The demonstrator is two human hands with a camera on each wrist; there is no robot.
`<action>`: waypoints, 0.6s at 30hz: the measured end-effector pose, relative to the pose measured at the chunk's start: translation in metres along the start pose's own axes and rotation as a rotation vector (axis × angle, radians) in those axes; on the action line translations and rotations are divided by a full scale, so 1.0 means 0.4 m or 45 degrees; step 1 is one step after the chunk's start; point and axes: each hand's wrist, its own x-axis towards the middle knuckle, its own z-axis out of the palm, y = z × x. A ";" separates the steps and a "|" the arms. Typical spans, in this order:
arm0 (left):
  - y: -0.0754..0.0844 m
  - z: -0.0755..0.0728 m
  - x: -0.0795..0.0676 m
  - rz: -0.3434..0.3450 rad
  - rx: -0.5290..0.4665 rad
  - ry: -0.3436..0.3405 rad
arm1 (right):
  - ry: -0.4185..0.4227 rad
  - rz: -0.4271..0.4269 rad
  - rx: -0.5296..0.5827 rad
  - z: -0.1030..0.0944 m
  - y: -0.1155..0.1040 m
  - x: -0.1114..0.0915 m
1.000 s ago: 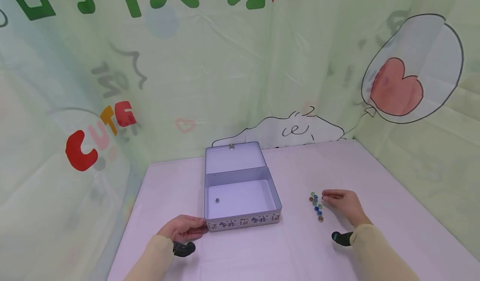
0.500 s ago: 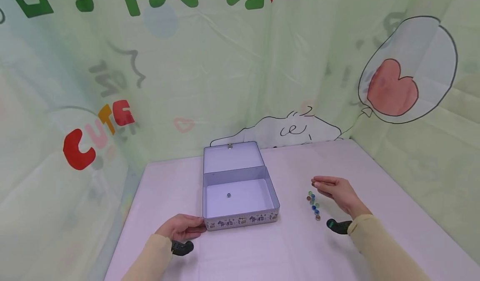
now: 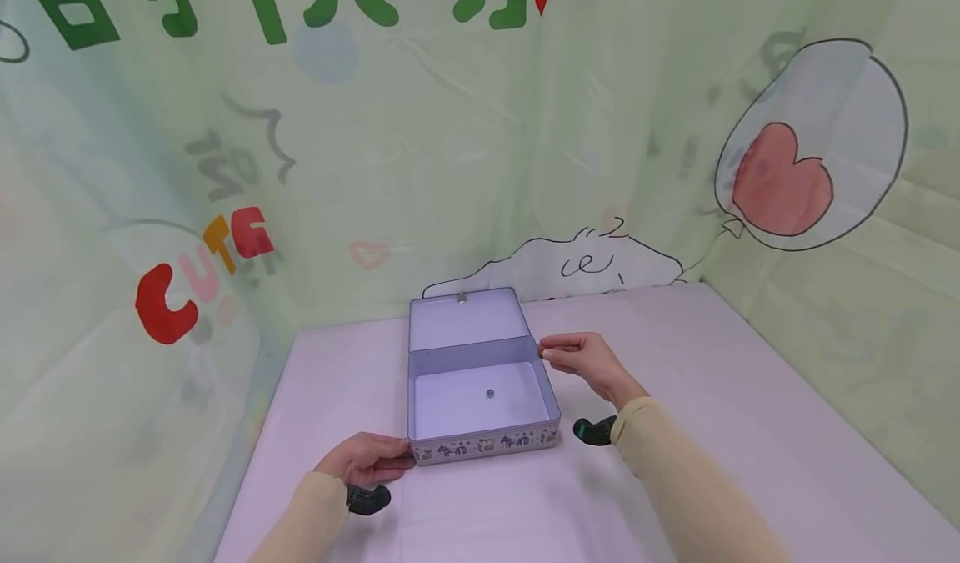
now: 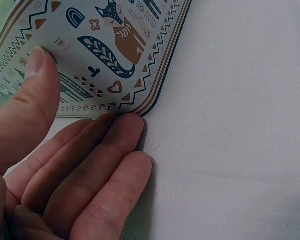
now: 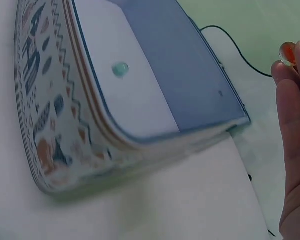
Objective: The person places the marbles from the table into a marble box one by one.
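Observation:
A tin box (image 3: 486, 449) with its hinged lid (image 3: 471, 319) tipped back stands at the middle of the table; animal patterns cover its outer walls. Inside lies one greenish glass marble (image 3: 491, 394), also visible in the right wrist view. My left hand (image 3: 369, 458) is at the front left corner. There, the left wrist view has the thumb (image 4: 35, 67) against the patterned wall and relaxed fingertips at its lower edge. By the box's right rim, my right hand (image 3: 588, 360) pinches a clear marble with an orange-red core (image 5: 287, 53) between thumb and fingertips.
A lilac-white cloth covers the table (image 3: 480, 517). Printed light green curtains (image 3: 465, 146) rise behind it and at both sides. Each wrist carries a black device, such as the right wrist device (image 3: 594, 431).
My right hand has risen from the row of marbles and moved left to the box, carrying one marble. The marble inside has rolled right. The other marbles are now hidden by the right arm.

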 end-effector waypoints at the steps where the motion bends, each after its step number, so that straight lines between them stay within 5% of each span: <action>1: 0.000 0.001 0.000 0.001 0.002 0.001 | -0.003 0.000 0.000 0.009 -0.002 0.003; 18: -0.003 -0.003 0.010 -0.009 0.016 0.009 | -0.033 -0.004 -0.034 0.043 -0.038 -0.006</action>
